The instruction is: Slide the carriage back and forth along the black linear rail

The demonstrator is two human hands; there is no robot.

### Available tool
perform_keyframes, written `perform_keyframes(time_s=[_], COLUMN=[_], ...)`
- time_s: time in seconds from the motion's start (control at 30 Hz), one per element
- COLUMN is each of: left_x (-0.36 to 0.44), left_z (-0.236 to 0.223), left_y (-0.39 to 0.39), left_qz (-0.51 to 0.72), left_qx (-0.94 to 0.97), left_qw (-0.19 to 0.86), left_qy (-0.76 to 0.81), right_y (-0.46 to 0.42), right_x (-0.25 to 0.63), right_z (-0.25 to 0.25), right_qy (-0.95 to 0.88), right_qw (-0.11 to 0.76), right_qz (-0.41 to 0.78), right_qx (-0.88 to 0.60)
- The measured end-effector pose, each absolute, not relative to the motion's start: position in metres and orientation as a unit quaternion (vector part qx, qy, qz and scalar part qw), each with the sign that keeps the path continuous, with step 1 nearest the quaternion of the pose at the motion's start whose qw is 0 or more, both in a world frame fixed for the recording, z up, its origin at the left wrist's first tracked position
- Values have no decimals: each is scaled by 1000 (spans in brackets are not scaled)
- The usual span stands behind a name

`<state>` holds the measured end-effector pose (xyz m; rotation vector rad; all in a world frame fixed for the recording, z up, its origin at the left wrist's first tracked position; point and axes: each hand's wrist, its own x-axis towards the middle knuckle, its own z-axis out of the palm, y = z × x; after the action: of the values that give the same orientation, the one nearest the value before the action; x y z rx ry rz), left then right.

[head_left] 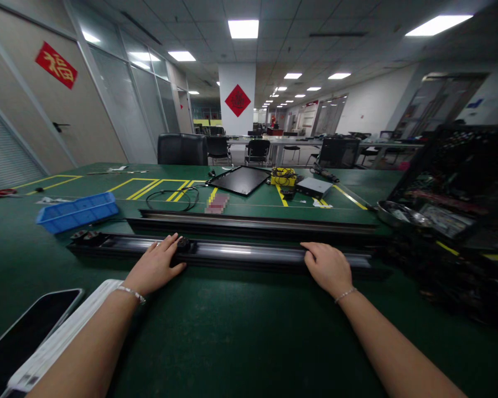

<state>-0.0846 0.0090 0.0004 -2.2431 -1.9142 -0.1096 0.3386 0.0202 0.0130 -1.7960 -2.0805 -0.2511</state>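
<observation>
Black channel [249,252] with a bright, reflective inner face lies lengthwise across the green surface [232,331], directly in front of us. We place our left hand [153,268] over its left portion, fingers extended across the channel and thumb along the near edge, just beside a small black fitting [185,244] seated inside. We place our right hand [328,269] over its right portion, with the index finger extended and the thumb bent close beneath it. Both hands are moderately spread and in contact with the part; we cannot tell how firmly either one grips it. Small dark end pieces [87,237] are located at the left end of the channel. Parallel to it, on the far side, we have a second black rail [249,222]. A blue tray [81,213] sits beyond the left end. At near left, a white case [74,331] lies partly hidden by our forearm, next to a dark-faced slab [29,326]. Farther back we see a black panel [240,179], a yellow box [284,179] and a grey box [314,187].
</observation>
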Motion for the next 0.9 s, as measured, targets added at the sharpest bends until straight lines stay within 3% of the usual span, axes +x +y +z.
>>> perform_keyframes(time_s=[0.9], left_x=[-78], left_z=[4], left_y=[8], left_qz=[-26], left_qx=[-754], left_qw=[103], left_qy=[-648], right_y=[21], right_x=[339], right_z=[11], right_qy=[-740], right_qw=[191], right_qz=[-95], right_qx=[-638])
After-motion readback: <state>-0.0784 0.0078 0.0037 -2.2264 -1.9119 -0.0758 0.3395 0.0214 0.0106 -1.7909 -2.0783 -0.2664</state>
